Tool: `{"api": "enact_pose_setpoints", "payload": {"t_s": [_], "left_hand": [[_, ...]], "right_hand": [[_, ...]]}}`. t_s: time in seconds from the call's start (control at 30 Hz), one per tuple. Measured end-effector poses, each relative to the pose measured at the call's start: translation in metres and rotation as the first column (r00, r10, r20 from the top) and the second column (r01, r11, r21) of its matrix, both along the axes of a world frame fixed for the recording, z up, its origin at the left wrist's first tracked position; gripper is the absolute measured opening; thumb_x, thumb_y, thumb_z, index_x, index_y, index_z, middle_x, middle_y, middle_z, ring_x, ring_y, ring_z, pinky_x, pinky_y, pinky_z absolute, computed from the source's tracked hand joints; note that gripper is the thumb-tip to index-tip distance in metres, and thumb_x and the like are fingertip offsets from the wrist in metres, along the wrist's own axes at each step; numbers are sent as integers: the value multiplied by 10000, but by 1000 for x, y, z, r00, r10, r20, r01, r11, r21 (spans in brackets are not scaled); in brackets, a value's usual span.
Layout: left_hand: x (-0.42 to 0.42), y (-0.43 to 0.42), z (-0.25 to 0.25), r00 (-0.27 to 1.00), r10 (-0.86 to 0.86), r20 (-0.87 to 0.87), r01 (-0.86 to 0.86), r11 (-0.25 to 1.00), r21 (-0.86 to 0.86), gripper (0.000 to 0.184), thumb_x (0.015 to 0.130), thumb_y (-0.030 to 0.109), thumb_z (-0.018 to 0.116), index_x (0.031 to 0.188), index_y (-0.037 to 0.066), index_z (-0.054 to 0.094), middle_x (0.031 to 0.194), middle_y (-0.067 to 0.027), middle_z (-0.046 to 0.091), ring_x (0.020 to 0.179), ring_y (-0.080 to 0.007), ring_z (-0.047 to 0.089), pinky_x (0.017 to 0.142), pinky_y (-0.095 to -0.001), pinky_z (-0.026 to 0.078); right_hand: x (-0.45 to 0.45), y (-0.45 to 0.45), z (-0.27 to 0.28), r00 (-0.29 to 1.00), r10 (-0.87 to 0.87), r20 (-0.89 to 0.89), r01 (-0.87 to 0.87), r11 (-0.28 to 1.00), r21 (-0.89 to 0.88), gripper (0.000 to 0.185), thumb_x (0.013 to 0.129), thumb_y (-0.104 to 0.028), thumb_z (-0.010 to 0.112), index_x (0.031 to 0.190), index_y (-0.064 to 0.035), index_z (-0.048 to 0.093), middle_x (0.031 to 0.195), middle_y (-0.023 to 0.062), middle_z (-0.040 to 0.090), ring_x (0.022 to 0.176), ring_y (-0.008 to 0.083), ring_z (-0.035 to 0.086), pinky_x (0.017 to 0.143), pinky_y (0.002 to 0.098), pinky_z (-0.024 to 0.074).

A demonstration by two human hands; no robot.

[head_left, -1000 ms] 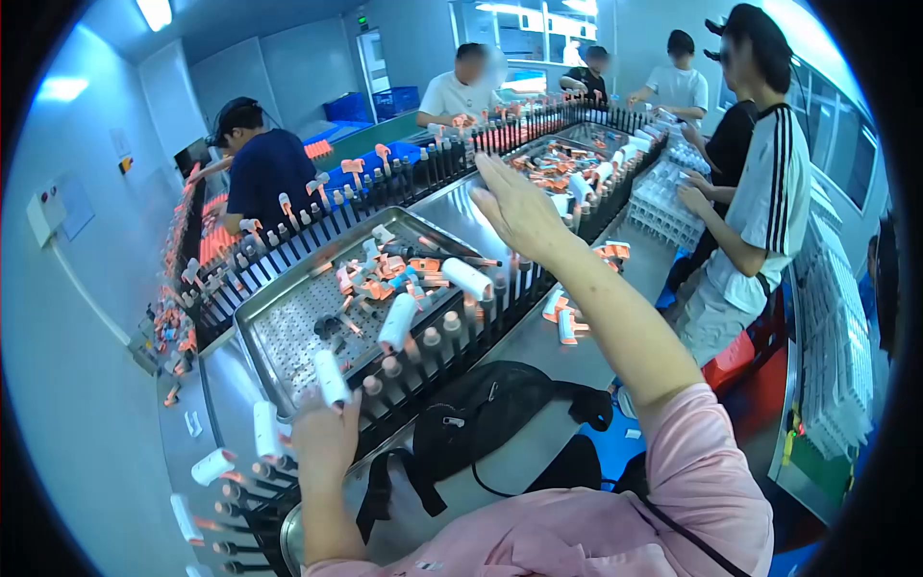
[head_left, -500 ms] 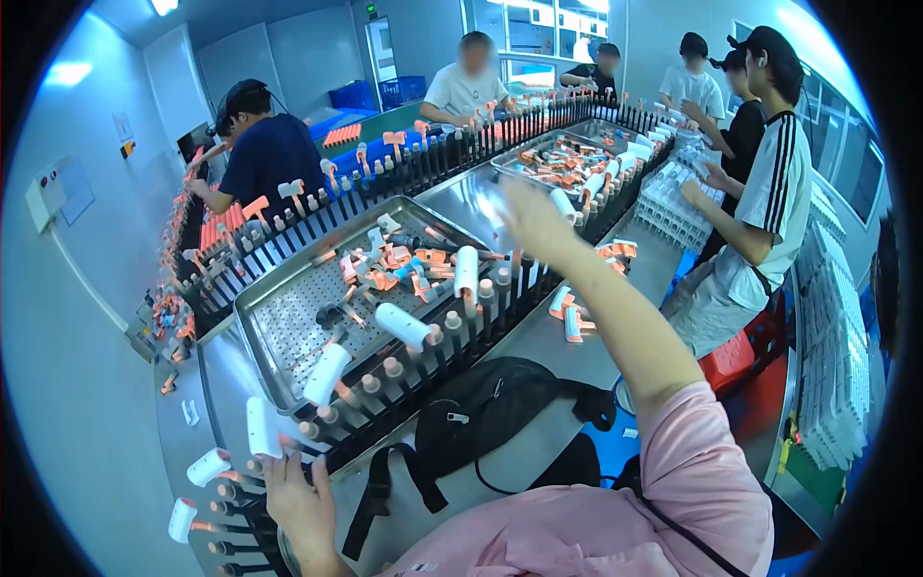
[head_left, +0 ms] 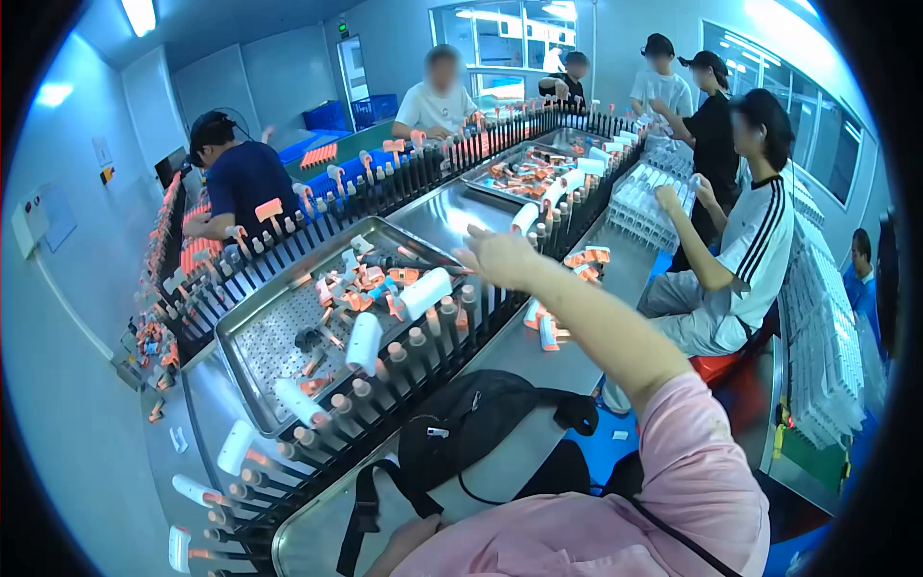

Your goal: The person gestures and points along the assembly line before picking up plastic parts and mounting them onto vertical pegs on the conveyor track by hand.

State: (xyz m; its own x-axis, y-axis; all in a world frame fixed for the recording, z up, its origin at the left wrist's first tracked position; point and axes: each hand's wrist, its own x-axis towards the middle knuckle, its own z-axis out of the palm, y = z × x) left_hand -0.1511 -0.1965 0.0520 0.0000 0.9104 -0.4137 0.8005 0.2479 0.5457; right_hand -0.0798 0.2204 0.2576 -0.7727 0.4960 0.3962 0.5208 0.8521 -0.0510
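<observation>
My right hand reaches out over the right corner of a perforated metal tray, fingers apart and nothing visible in them. Close below it, a white cylindrical part sits at the row of black posts. Orange, white and blue pieces lie heaped in the tray. My left hand is low by my body, beside the black bag's strap; its fingers are mostly hidden. More white parts, such as one at the near left, stand tilted on the posts.
A black bag lies on the metal table in front of me. A second tray of pieces stands farther off. Co-workers line both sides, one in a striped white shirt near stacked clear trays.
My left hand has drawn back from the white parts toward my body. My right hand has come lower and nearer. The view has shifted, and the striped-shirt worker's hands are raised.
</observation>
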Motion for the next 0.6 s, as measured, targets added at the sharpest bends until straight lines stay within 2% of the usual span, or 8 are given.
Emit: {"api": "enact_pose_setpoints", "payload": {"t_s": [0.07, 0.2, 0.3, 0.33, 0.4, 0.43, 0.5, 0.6], "left_hand": [[6, 17, -4, 995, -90, 34, 90, 996, -20, 315, 876, 331, 415, 1031, 104, 569, 771, -160, 619, 744, -353, 614, 633, -464, 470], [27, 60, -10, 971, -227, 76, 229, 973, -29, 316, 884, 331, 410, 1056, 108, 553, 814, -158, 619, 779, -350, 609, 662, -451, 474], [46, 94, -11, 954, -288, 90, 291, 957, -21, 317, 890, 331, 406, 1074, 111, 541, 847, -156, 618, 804, -348, 606, 684, -440, 477], [54, 106, -12, 949, -301, 93, 304, 953, -19, 318, 892, 331, 404, 1080, 112, 537, 858, -156, 618, 813, -347, 605, 691, -437, 478], [72, 128, -9, 947, -308, 91, 310, 951, -4, 319, 896, 331, 401, 1092, 114, 528, 879, -155, 618, 830, -346, 603, 705, -430, 479], [82, 137, -8, 948, -303, 101, 303, 953, 16, 320, 898, 331, 400, 1098, 115, 524, 890, -154, 618, 838, -345, 602, 712, -426, 480], [102, 156, -11, 944, -275, 180, 240, 951, 194, 309, 902, 311, 405, 1111, 112, 515, 905, -154, 616, 845, -348, 598, 719, -422, 478], [133, 181, -22, 886, -328, 326, 129, 852, 507, 281, 906, 258, 429, 1125, 99, 504, 917, -156, 609, 833, -351, 593, 719, -413, 472]], "right_hand": [[-2, 0, 34, 998, 30, -57, -40, 984, -176, 516, 916, -453, 348, 1214, -51, 475, 1220, 213, 496, 1079, 359, 517, 905, 432, 407], [8, 4, 81, 910, 19, -413, -66, 993, -99, 551, 918, -433, 361, 1300, -37, 378, 1284, 185, 453, 1156, 347, 450, 975, 402, 352], [12, 37, -1, 975, -49, -218, 62, 997, 51, 534, 919, -431, 353, 1267, -31, 423, 1297, 178, 441, 1214, 338, 394, 979, 427, 336], [15, 47, -40, 960, -2, -280, 69, 971, 229, 533, 889, -421, 417, 1275, -53, 411, 1283, 171, 455, 1205, 363, 400, 976, 443, 346], [13, 27, -8, 993, 31, -117, -42, 994, -96, 542, 895, -443, 395, 1269, -51, 419, 1224, 192, 495, 1149, 349, 457, 959, 451, 355], [10, 20, 4, 998, 38, -52, -44, 993, -105, 530, 898, -450, 382, 1241, -49, 440, 1186, 196, 512, 1116, 350, 477, 937, 452, 368], [1, 24, 31, 996, 47, 80, -37, 992, -122, 518, 904, -463, 358, 1184, -45, 483, 1109, 202, 547, 1048, 352, 518, 893, 456, 395], [-7, 33, 69, 947, 153, -282, -112, 981, 159, 403, 930, -406, 308, 988, -69, 521, 950, 159, 591, 900, 370, 562, 751, 443, 457]]}}
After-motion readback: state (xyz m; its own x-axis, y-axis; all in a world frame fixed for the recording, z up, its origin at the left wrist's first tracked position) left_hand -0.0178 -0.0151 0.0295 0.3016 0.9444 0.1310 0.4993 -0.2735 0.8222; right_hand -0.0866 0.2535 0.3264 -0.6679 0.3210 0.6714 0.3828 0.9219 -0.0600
